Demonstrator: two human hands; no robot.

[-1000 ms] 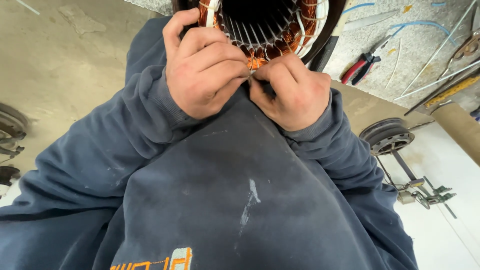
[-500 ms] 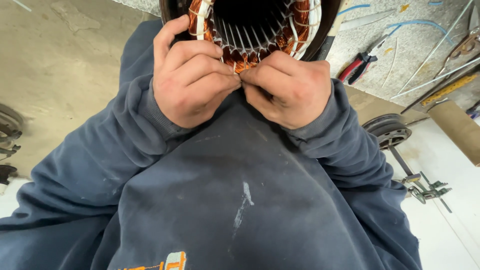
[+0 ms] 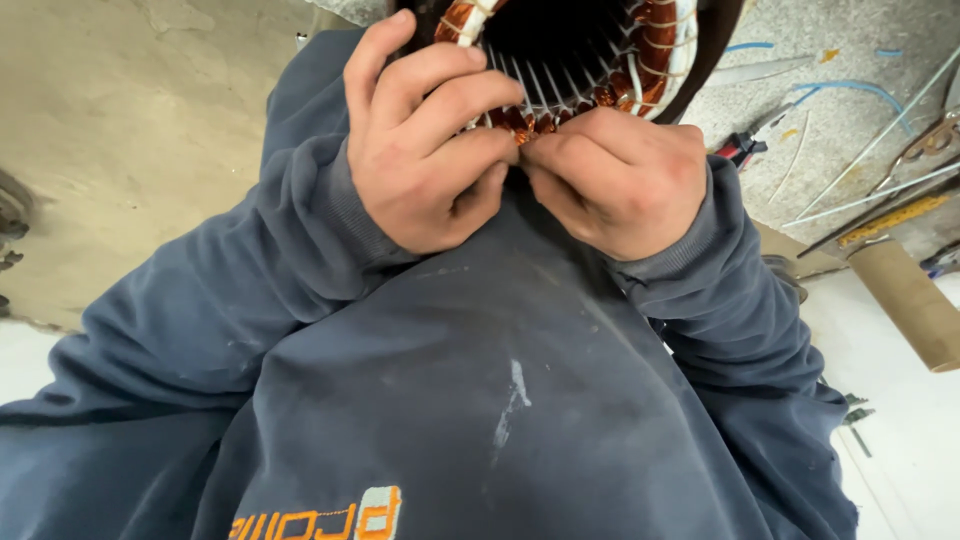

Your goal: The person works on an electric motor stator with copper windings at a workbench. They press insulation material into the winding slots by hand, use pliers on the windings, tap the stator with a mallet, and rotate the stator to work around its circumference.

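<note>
The left hand (image 3: 420,160) and the right hand (image 3: 615,175) meet knuckle to knuckle at the near rim of a motor stator (image 3: 580,60), which sits at the top of the view, just beyond the person's chest in a dark blue sweatshirt (image 3: 480,400); the stator shows a ring of pale slot teeth around a dark bore, with copper windings (image 3: 655,40) bulging at the rim and white lacing over them; the left grip is curled with its fingers (image 3: 440,95) draped over the rim and its thumb pressed toward the other hand; the right grip is closed tight, fingertips pinched on the copper strands at the lowest point of the rim, though exactly what lies between the pads is hidden; as a judgement, the iron body looks heavy and rigid and is best steadied by its outer shell, while the fine enamelled wire is springy, easily nicked or kinked, and wants a pinch close to the slot rather than a pull from far out; the slot edges may be sharp; to the right, well apart, red-handled pliers (image 3: 740,148) lie on a speckled grey floor among loose blue and white wires (image 3: 850,90), and a cardboard tube (image 3: 910,300) lies nearer the edge.
</note>
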